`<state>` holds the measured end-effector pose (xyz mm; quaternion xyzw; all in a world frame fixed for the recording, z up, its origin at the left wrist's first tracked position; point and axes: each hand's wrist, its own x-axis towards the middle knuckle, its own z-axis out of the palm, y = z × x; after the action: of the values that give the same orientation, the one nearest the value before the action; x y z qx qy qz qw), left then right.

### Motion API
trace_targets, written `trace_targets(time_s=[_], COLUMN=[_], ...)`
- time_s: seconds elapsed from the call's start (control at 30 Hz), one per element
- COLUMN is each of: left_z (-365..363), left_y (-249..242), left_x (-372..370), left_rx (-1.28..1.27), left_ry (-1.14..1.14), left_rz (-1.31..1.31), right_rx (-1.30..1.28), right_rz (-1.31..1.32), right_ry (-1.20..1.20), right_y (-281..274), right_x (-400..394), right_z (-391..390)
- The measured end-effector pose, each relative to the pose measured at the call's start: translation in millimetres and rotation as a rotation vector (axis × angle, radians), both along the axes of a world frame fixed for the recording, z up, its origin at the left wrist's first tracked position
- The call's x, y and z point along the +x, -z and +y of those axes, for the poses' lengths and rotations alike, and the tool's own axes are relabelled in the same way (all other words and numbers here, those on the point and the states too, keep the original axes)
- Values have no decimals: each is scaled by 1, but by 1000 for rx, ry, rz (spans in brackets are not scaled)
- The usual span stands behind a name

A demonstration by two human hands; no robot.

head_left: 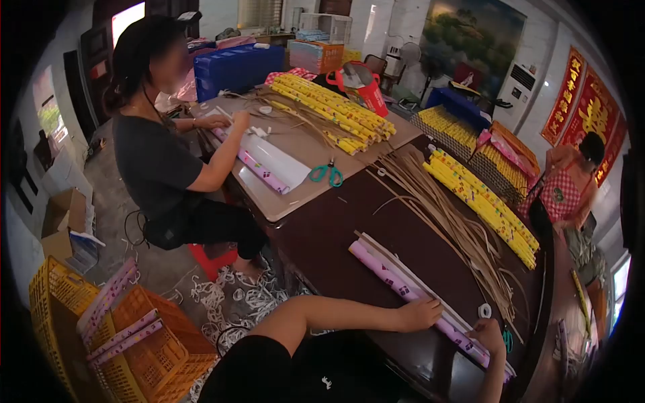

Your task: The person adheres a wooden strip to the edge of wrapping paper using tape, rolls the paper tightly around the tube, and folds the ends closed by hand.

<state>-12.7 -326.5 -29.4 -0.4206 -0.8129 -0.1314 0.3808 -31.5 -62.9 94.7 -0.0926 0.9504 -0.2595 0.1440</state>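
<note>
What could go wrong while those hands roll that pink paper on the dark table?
The left hand and right hand press a long pink roll that runs past the table edge; it might slip off. Loose bamboo strips lie close and could snag it.

Long pink patterned paper roll, lying flat and diagonal on dark table near right, far end pointing left, white strips alongside.
</note>
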Motion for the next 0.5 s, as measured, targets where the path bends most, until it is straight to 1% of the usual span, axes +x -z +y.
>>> trace_targets(time_s=[0.03, 0.07, 0.2, 0.23, 0.3, 0.37, 0.4, 0.47, 0.5], left_z=[-4, -5, -9, -11, -5, -8, -7, -11, -11], left_y=[-7, -10, -17, -17, -11, -19, -17, -22, -22], left_x=[1, 0, 1, 0, -2, 0, -1, -1, -1], left_rx=[-9, -17, -68, -44, -14, -30, 5, -94, -77], left_ry=[-22, -46, -17, -24, -26, -8, -6, 48, 40], left_rz=[-27, -57, -92, -65, -64, -117, -68, -281, -254], right_rx=[-7, 13, 95, 129, 106, 107, 88, 137, 150], right_rz=[16, 27, 61, 68, 83, 79, 55, 88, 125], right_ry=[13, 8, -25, -73, -61, -54, -34, -110, -137], right_y=[16, 18, 25, 17, 18, 13, 10, 19, 23], right_x=[-6, -8, -11, -9, -8, -6, -5, -10, -11], right_z=[13, 14, 20, 16, 16, 11, 10, 16, 19])
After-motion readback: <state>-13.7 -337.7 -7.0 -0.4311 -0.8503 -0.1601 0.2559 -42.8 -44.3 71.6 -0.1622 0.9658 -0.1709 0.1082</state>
